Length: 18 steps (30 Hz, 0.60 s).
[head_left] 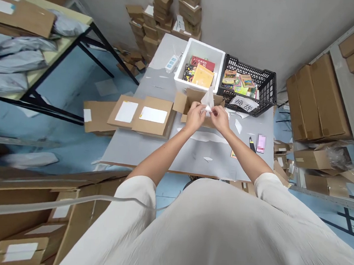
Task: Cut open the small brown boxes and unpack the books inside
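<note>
White sheet [208, 97], at the centre of the frame, is raised over the open carton [181, 102] between the person's two hands. Left of centre, closed cartons [152, 125] sit side by side on the bench [134, 150], labels up, probably so each can be read at a glance. The foam box [194, 87], top centre, stands just behind the open carton, likely to bring its books within easy reach. The left hand [196, 116] pinches the sheet from one side and the right hand [220, 117] from the other, fingertips close together, presumably because something so limp needs support at both sides. Right of them, the black crate [267, 80] stands beside the foam box; the utility knife [252, 144] and phone [260, 143] lie near the right forearm, seemingly kept handy.

As for materials, the closed cartons are plain brown board with smooth white labels; the foam box is rigid, matte and thick-walled; the sheet looks thin and creased, rising to a point, though paper or film I cannot tell; the crate is latticed plastic.
</note>
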Each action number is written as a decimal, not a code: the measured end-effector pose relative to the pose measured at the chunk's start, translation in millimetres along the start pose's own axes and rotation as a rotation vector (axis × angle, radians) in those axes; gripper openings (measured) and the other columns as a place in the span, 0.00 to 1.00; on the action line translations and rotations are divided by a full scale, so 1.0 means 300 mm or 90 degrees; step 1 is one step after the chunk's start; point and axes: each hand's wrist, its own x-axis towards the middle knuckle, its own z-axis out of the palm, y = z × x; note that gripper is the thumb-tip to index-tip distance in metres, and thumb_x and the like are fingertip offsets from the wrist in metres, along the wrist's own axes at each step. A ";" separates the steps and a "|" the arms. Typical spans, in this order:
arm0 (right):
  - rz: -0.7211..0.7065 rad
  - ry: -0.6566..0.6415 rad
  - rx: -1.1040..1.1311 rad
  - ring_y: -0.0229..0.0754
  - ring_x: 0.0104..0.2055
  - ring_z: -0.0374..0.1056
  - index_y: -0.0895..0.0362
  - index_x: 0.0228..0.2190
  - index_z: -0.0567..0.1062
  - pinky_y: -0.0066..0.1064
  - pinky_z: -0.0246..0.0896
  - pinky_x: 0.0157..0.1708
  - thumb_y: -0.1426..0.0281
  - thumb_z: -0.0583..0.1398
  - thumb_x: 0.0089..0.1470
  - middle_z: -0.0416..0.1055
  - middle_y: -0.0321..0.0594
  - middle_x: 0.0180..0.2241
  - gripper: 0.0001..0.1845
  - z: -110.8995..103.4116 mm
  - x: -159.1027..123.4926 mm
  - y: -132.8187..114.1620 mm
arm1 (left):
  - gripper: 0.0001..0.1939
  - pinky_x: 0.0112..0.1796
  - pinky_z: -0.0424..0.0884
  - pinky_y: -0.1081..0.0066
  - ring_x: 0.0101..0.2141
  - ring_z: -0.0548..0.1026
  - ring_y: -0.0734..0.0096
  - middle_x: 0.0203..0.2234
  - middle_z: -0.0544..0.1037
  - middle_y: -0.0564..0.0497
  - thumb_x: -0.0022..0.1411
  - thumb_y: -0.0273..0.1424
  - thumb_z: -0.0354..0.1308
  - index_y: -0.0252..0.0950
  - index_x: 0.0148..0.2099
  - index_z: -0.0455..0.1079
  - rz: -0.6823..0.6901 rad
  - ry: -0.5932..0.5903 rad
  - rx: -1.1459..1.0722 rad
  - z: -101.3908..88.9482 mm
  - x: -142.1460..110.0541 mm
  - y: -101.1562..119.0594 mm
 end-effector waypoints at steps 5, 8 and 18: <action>0.062 -0.097 -0.081 0.55 0.53 0.74 0.54 0.49 0.82 0.46 0.71 0.62 0.69 0.60 0.67 0.78 0.49 0.49 0.14 0.077 0.056 0.065 | 0.25 0.66 0.73 0.52 0.63 0.76 0.47 0.62 0.80 0.40 0.71 0.25 0.56 0.39 0.67 0.76 -0.101 -0.091 0.085 0.001 0.006 -0.056; 0.101 -0.161 -0.116 0.60 0.61 0.74 0.54 0.57 0.83 0.52 0.69 0.69 0.70 0.62 0.65 0.78 0.52 0.59 0.21 0.093 0.062 0.094 | 0.25 0.67 0.72 0.48 0.65 0.76 0.43 0.66 0.77 0.40 0.69 0.25 0.59 0.40 0.66 0.77 -0.122 -0.122 0.121 -0.011 -0.007 -0.075; 0.106 -0.088 -0.114 0.62 0.69 0.69 0.57 0.60 0.82 0.54 0.70 0.69 0.70 0.58 0.65 0.69 0.55 0.69 0.25 -0.009 -0.027 0.078 | 0.23 0.66 0.71 0.44 0.64 0.75 0.41 0.65 0.77 0.39 0.70 0.27 0.59 0.40 0.65 0.77 -0.097 -0.179 0.156 -0.002 -0.015 -0.037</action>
